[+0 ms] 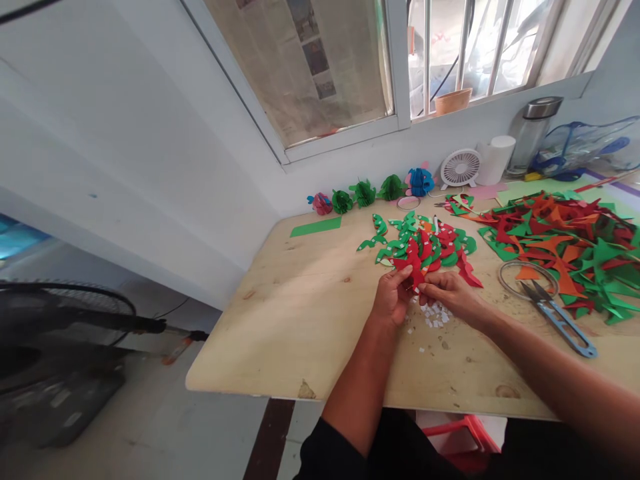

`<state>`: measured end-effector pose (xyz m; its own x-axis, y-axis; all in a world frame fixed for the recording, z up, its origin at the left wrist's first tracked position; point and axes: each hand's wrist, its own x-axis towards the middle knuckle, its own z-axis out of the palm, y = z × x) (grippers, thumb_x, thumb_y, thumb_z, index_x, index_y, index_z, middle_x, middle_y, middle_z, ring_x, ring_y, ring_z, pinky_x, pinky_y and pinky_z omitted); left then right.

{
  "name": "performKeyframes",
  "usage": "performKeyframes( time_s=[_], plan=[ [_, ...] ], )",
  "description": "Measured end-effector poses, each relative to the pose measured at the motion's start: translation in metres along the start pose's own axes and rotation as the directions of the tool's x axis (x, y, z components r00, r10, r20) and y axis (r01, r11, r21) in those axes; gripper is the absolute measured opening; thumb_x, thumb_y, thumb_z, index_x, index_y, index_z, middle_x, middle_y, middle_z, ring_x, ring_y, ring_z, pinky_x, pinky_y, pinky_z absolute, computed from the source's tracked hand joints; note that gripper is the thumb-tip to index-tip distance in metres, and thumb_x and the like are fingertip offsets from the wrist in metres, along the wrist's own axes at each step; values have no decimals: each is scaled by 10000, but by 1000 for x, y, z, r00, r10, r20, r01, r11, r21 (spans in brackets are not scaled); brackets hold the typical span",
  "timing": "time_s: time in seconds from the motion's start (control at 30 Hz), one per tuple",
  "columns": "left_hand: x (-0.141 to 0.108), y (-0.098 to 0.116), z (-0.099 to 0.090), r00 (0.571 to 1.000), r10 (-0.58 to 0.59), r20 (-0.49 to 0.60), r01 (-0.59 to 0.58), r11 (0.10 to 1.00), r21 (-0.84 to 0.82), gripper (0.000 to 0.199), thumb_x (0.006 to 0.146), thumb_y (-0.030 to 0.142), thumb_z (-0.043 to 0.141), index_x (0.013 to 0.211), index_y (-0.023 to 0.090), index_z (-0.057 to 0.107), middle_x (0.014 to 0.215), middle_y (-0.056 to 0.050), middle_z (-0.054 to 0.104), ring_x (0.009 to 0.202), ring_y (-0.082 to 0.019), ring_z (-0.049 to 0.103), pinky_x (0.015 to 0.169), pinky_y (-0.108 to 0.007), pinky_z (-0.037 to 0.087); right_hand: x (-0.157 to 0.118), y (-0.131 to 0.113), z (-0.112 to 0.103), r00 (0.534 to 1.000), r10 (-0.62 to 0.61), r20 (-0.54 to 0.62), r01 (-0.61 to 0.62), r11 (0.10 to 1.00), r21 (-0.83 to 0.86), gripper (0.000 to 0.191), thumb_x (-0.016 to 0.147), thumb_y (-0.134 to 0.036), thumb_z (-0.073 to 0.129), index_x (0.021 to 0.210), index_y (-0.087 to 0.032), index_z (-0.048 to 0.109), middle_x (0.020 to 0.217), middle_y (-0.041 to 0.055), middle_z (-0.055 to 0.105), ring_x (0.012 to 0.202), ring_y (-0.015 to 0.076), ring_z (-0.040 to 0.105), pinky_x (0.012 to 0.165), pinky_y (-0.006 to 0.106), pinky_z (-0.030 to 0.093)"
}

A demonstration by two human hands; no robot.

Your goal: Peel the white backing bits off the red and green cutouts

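A red cut paper piece [409,266] with small white squares on it is held between my two hands, above the wooden table [300,320]. My left hand [394,297] pinches its left side. The fingers of my right hand [450,293] are pressed together at its lower right edge; whether they grip the paper or a tiny white square is too small to tell. Just beyond my hands lies a pile of green and red cut paper shapes [435,247] dotted with white squares. Small loose white squares [436,315] are scattered below my fingers.
Blue-handled snips [565,323] and a tape roll [501,275] lie right of my hands, beside a heap of paper scraps [565,247]. Along the wall stand folded paper figures [363,193], a small white fan [460,168] and a glass bottle [533,137]. A green strip [316,227] lies back left.
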<state>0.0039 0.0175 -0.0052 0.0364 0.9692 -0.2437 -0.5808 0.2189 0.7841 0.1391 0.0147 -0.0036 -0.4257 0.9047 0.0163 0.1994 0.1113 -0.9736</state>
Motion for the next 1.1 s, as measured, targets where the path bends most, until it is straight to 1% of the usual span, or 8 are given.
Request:
performKeyframes(
  time_s=[0.07, 0.1, 0.3, 0.5, 0.6, 0.77, 0.93, 1.1],
  plan=[
    [0, 1, 0, 993, -52, 103, 54, 998, -11, 264, 570, 334, 747, 566, 123, 590, 512, -9, 560, 455, -81, 480, 481, -220, 353, 0, 0, 0, 1000, -8, -7, 8, 1000, -7, 318, 787, -384, 531, 580, -161, 625, 558, 24, 627, 518, 123, 537, 518, 231, 407],
    [0, 2, 0, 990, -59, 124, 62, 998, -16, 267, 581, 346, 742, 575, 124, 593, 517, -9, 565, 460, -83, 485, 487, -220, 355, -1, -1, 0, 1000, -11, -10, 11, 1000, -9, 318, 788, -384, 530, 581, -162, 627, 557, 23, 627, 519, 125, 539, 518, 232, 406],
    [-1, 3, 1, 999, -16, 40, 18, 999, -48, 329, 588, 421, 728, 572, 137, 563, 528, -2, 566, 483, -90, 503, 516, -223, 376, -3, -7, 0, 999, -49, -7, 49, 998, -37, 334, 798, -393, 528, 578, -166, 636, 535, 19, 612, 518, 124, 534, 514, 228, 403],
    [1, 0, -1, 998, 3, 61, -1, 1000, -27, 327, 616, 430, 715, 637, 117, 622, 547, -14, 587, 482, -83, 512, 491, -209, 366, -4, -6, -1, 998, -67, -4, 67, 997, -43, 340, 812, -391, 513, 593, -162, 637, 573, 28, 629, 537, 127, 540, 535, 234, 416],
    [2, -1, -1, 999, 48, 8, -48, 999, -20, 312, 593, 387, 744, 698, 104, 664, 562, -12, 598, 488, -76, 520, 494, -200, 377, -3, -3, 0, 998, -58, -11, 58, 998, -32, 335, 808, -388, 516, 590, -165, 637, 568, 27, 628, 533, 129, 540, 532, 236, 422],
    [3, 1, 1, 993, 91, -77, -93, 995, -34, 301, 550, 355, 770, 686, 106, 668, 581, -13, 613, 490, -78, 535, 502, -202, 406, -2, 0, 1, 999, -48, -14, 47, 998, -44, 345, 804, -398, 512, 576, -168, 632, 549, 27, 623, 523, 131, 542, 516, 232, 420],
    [2, 5, 3, 978, 126, -165, -135, 990, -45, 325, 519, 379, 779, 643, 119, 628, 579, -1, 608, 466, -78, 523, 485, -212, 420, -3, -3, 2, 999, -30, -25, 28, 999, -46, 341, 792, -406, 518, 568, -173, 627, 563, 31, 633, 531, 137, 547, 522, 237, 425],
    [1, 6, 5, 968, 157, -195, -166, 986, -30, 360, 548, 438, 746, 592, 119, 583, 544, 3, 576, 458, -83, 521, 471, -211, 420, -3, -5, 4, 999, -23, -25, 22, 999, -44, 331, 784, -387, 515, 556, -174, 623, 546, 27, 617, 517, 134, 538, 515, 239, 411]
  ],
)
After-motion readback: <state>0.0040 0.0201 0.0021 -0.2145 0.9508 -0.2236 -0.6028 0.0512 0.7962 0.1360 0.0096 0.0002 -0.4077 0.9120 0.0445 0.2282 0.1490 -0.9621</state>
